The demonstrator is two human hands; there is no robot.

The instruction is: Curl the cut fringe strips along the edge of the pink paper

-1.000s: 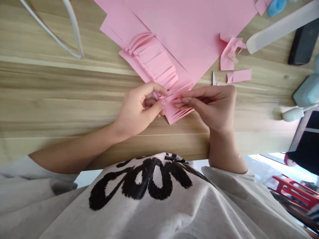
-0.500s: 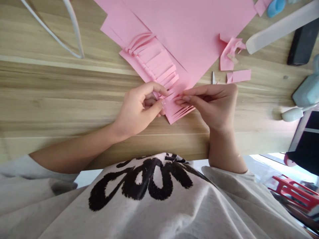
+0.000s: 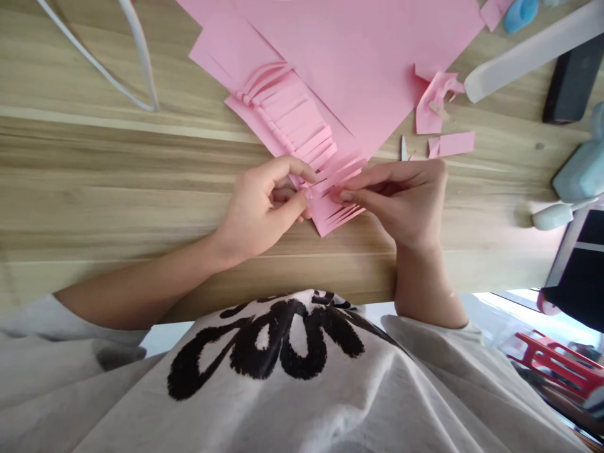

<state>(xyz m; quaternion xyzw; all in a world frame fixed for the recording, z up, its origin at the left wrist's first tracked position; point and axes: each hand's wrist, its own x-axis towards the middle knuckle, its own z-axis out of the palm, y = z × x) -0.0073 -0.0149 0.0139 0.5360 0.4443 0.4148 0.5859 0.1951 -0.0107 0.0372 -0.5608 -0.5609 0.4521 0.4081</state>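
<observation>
A pink paper strip (image 3: 275, 112), cut into a fringe along one side, lies slantwise over larger pink paper. Several of its fringe pieces are folded or curled near the upper left end; those at the lower right end are flat, narrow slits. My left hand (image 3: 264, 207) is closed on the strip's uncut edge, thumb and fingertips pinching it. With thumb and forefinger, my right hand (image 3: 401, 201) pinches the fringe of the strip near its lower end. What lies right between those fingertips is partly hidden.
Beyond the hands spreads a large pink sheet (image 3: 377, 63). Pink paper scraps (image 3: 436, 104), a small pointed blade tip (image 3: 404, 148), a long whitish bar (image 3: 528, 53), a black case (image 3: 573, 82) and a blue cap (image 3: 520, 15) lie rightward. A white cable (image 3: 141, 50) loops at upper left.
My right fingertips have shifted slightly lower left along the fringe, and pieces above them now stand out separately. My left hand stays in place.
</observation>
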